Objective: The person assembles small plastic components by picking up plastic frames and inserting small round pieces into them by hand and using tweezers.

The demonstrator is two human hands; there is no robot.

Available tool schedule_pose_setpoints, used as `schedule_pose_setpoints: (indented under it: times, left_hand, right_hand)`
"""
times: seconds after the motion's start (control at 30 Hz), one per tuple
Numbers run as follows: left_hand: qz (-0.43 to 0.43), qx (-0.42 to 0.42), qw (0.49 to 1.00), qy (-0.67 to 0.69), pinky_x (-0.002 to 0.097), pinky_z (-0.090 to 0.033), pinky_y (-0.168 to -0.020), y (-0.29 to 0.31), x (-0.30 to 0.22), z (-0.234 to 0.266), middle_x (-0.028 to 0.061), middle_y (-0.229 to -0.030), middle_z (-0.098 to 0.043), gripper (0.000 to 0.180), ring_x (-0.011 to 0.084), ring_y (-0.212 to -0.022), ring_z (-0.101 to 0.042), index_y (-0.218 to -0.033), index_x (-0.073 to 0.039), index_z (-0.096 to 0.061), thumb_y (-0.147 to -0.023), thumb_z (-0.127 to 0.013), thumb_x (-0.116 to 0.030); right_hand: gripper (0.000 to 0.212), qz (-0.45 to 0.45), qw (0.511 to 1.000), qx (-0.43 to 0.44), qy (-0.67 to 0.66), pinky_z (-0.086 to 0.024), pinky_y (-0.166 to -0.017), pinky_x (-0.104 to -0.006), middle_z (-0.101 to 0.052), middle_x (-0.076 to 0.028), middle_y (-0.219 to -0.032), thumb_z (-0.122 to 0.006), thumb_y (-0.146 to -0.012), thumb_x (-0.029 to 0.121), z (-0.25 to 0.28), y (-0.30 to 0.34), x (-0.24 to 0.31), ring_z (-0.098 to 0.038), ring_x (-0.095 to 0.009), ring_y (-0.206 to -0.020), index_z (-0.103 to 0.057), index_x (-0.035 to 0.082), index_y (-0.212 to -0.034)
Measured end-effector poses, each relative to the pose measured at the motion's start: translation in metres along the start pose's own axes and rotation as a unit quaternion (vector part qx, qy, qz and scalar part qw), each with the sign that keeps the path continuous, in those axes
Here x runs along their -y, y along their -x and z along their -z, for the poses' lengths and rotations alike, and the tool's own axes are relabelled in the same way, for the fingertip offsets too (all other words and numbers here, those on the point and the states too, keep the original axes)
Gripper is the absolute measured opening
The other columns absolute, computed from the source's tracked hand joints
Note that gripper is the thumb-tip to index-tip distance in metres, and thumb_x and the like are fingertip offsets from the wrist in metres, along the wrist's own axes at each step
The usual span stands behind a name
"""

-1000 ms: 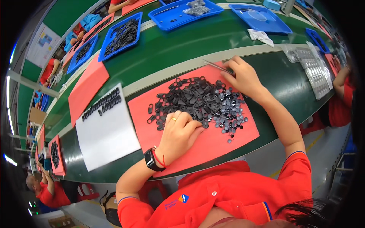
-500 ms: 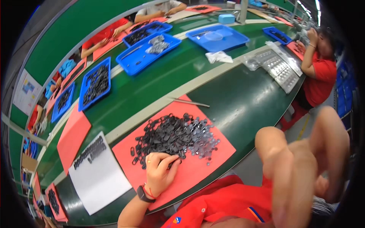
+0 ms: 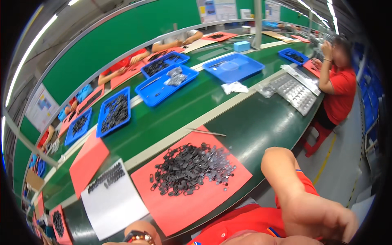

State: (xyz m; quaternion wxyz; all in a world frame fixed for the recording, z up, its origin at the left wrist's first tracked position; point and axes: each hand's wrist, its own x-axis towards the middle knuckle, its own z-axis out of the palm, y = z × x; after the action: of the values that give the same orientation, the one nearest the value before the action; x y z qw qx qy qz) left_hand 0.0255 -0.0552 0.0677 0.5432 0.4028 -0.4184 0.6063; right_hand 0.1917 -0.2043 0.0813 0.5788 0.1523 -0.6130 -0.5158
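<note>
My right hand is raised close to the camera at the lower right, away from the table. Its fingers curl down and inward; what they hold, if anything, is hidden. Of my left arm only the wrist shows at the lower edge, with a watch and beaded bracelet; its fingers are hidden. In front of me, a pile of small black oval ring-like parts lies on a red-pink sheet. Small shiny grey discs adjoin its right side. Left of it, a white sheet carries rows of black parts.
Tweezers rest at the sheet's far edge. Beyond stand blue trays, some holding black parts. A plastic tray of silver parts lies far right, near a seated co-worker in red. Other people's hands work across the table.
My left hand has left the black parts and drawn back to the lower edge. My right hand has dropped lower and its fingers have curled. The view has tilted up.
</note>
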Motion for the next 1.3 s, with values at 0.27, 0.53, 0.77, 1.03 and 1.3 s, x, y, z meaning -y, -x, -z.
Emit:
schedule_pose_setpoints:
  times: [0.27,0.53,0.77,1.03,1.3]
  left_hand:
    - [0.345,0.248,0.857,-0.291,0.0337,-0.040,-0.072,0.091,0.032,0.071,0.0040,-0.089,-0.059,0.013,0.0195,-0.084,-0.055,-0.089,-0.008,-0.059,-0.078,-0.065,-0.013]
    - [0.293,0.457,0.641,-0.543,0.0366,-0.039,-0.070,0.147,0.071,0.096,0.0050,-0.083,-0.058,0.019,0.0223,-0.078,-0.054,-0.085,-0.006,-0.061,-0.068,-0.069,-0.003]
    - [0.289,0.457,0.631,-0.556,0.0349,-0.037,-0.076,0.159,0.068,0.108,0.0037,-0.083,-0.058,0.017,0.0214,-0.078,-0.054,-0.088,-0.007,-0.063,-0.072,-0.069,-0.006]
    - [0.304,0.437,0.632,-0.564,0.0356,-0.036,-0.077,0.151,0.062,0.097,0.0046,-0.085,-0.055,0.020,0.0222,-0.081,-0.050,-0.091,-0.008,-0.064,-0.072,-0.071,-0.010]
    - [0.292,0.447,0.627,-0.567,0.0352,-0.035,-0.076,0.160,0.062,0.102,0.0043,-0.081,-0.053,0.018,0.0223,-0.078,-0.048,-0.086,-0.009,-0.064,-0.070,-0.072,-0.009]
  right_hand:
    - [0.028,0.085,0.986,0.099,-0.106,-0.038,-0.088,-0.0366,-0.047,-0.003,-0.111,-0.058,-0.084,0.003,0.026,0.108,0.043,-0.043,-0.019,-0.118,-0.052,0.009,-0.110]
    - [0.010,-0.420,0.751,0.468,0.200,-0.043,-0.072,-0.0377,-0.055,-0.008,-0.093,-0.057,-0.079,0.015,0.098,0.230,0.026,-0.055,-0.025,-0.083,-0.058,0.009,-0.087]
    - [0.021,-0.618,0.574,0.470,0.260,-0.040,-0.077,-0.0373,-0.055,-0.010,-0.086,-0.066,-0.077,0.026,0.152,0.285,0.041,-0.054,-0.026,-0.084,-0.060,0.007,-0.084]
    - [0.022,-0.651,0.491,0.533,0.226,-0.039,-0.077,-0.0364,-0.057,-0.009,-0.083,-0.066,-0.077,0.028,0.146,0.276,0.044,-0.055,-0.025,-0.084,-0.062,0.007,-0.080]
    - [0.016,-0.658,0.492,0.519,0.234,-0.039,-0.076,-0.0363,-0.059,-0.007,-0.082,-0.066,-0.076,0.023,0.146,0.279,0.048,-0.056,-0.024,-0.084,-0.062,0.007,-0.079]
